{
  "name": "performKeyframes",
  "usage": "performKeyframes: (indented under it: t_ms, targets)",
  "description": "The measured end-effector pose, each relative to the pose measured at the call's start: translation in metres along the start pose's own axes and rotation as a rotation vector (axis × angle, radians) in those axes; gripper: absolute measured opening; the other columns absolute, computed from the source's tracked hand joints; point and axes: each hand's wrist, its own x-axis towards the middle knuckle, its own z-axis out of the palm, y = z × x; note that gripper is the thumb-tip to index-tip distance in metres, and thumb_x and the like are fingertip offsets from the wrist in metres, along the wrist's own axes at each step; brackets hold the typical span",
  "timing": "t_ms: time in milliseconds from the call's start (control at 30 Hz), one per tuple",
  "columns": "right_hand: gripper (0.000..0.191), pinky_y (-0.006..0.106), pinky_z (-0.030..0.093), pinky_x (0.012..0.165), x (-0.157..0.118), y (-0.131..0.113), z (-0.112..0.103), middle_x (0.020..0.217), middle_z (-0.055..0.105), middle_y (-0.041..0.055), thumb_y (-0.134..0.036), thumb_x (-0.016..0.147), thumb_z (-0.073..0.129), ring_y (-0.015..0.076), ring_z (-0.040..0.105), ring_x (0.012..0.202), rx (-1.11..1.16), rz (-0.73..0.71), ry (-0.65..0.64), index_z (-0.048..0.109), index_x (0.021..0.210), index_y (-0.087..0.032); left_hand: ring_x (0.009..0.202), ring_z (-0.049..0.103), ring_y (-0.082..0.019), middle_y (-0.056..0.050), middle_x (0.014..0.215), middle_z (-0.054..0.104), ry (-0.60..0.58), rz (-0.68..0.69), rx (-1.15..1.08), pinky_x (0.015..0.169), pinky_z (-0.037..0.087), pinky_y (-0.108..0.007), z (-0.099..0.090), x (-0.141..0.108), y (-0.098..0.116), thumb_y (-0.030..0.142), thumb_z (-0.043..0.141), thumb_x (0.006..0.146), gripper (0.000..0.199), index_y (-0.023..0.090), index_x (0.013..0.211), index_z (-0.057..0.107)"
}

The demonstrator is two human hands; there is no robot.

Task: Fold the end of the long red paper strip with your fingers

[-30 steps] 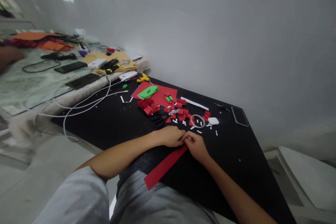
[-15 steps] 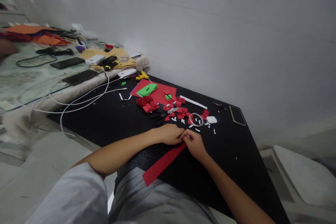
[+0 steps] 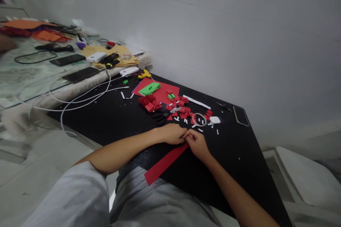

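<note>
- The right hand (image 3: 197,143) pinches the upper end of the red strip (image 3: 165,165), which trails toward seven or eight o'clock.
- The left hand (image 3: 172,133) curls in beside it, fingertips hidden; its grip cannot be told.
- Fine fingerwork at that end seems in hand; shifting it would call for a steady pinch.
- Scissors (image 3: 160,118) lie at ten o'clock from the hands.

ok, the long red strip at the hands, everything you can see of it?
The red strip is narrow, plain, probably paper. It slants from the hands over the table edge, its straight-cut lower end above the lap. The right hand pinches the upper end; the left hand is against that hand, its own grip unclear. Fingers hide any folds there.
</note>
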Motion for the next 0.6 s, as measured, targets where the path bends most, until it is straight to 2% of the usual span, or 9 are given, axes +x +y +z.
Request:
performKeyframes:
  t_ms: [267,600]
  targets:
    - [0.016,0.026,0.031,0.058,-0.0007,-0.0007,-0.001,0.052,0.036,-0.0074,-0.024,0.077,0.055,0.0112,0.034,0.053,0.003,0.0,-0.003,0.069,0.071,-0.021,0.093,0.074,-0.029,-0.013,0.1,0.075,0.01,0.0,-0.016,0.082,0.056,-0.037,-0.0016,-0.001,0.0027,0.034,0.062,0.096,0.022,0.018,0.108,0.07]
    - [0.016,0.027,0.028,0.055,-0.0012,0.0008,-0.0017,0.051,0.035,-0.0075,-0.029,0.078,0.057,0.0108,0.032,0.052,-0.011,-0.001,0.0,0.069,0.072,-0.021,0.095,0.074,-0.029,-0.012,0.103,0.075,-0.003,0.01,0.005,0.081,0.056,-0.037,-0.0007,-0.0007,0.0015,0.036,0.059,0.097,0.028,0.019,0.116,0.069]
